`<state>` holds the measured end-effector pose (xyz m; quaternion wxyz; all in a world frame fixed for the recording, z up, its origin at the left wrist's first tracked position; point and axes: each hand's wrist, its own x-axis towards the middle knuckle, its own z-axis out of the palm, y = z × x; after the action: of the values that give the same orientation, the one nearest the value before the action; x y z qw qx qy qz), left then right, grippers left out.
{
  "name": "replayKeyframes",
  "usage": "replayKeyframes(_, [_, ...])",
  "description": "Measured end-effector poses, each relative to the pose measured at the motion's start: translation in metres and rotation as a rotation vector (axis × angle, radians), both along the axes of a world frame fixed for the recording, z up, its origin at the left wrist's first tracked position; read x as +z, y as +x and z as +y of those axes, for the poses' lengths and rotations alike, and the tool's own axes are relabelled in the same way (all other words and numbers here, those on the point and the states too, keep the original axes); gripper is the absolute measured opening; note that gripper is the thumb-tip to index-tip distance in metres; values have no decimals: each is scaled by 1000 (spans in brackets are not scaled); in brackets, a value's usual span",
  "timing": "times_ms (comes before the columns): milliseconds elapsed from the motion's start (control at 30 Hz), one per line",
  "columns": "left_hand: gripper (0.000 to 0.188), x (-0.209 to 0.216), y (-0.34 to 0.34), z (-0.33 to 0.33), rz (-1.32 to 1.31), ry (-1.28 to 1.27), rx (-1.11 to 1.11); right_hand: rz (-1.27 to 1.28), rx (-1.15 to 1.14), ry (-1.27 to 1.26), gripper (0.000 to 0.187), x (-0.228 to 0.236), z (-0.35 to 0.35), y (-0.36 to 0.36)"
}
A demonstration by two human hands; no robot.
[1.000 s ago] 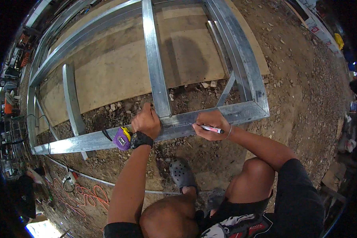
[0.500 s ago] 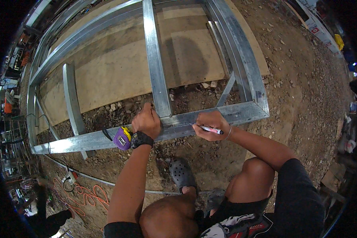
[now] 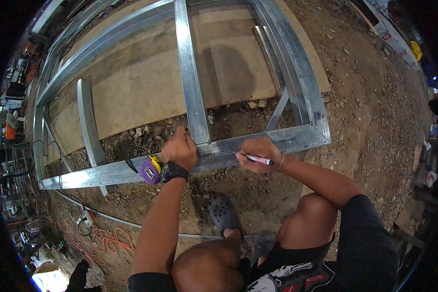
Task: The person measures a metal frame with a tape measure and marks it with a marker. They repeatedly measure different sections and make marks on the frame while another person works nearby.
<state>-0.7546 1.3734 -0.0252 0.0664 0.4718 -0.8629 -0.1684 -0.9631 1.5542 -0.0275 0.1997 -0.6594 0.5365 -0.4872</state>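
A galvanized metal frame (image 3: 287,139) of square tubing lies before me. My right hand (image 3: 259,152) rests on its near rail, pinching a white marker pen (image 3: 259,159) with a dark end; its tip is at the rail by the fingers. To the left, my left hand (image 3: 180,150) is closed over the same rail, beside the foot of the metal crossbar (image 3: 192,82). Its fingertips are hidden beyond the rail. A purple and yellow tape measure (image 3: 150,170) sits against the rail, just left of my watch (image 3: 173,172).
Plywood sheet (image 3: 141,92) lies under the frame on stony dirt ground. A short metal tube (image 3: 86,121) meets the near rail on the left. Orange cord (image 3: 112,238) coils at the lower left, near a person's dark-clothed limb (image 3: 78,277). A cardboard piece (image 3: 410,214) lies far right.
The marker pen in my right hand has shifted slightly left. My left hand stays in place. At the lower left, the other person's dark limb has moved, uncovering a bright patch.
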Motion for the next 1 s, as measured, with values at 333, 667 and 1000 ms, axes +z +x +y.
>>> replayKeyframes(333, [18,-6,2,0,15,-31,12,-43,25,41,27,3,1,0])
replayKeyframes(667, [17,-2,0,-1,26,-3,4,-2,30,52,20,-6,2,-3])
replayKeyframes(1000, [15,-6,3,-2,49,-32,-16,-73,31,37,30,1,0,1])
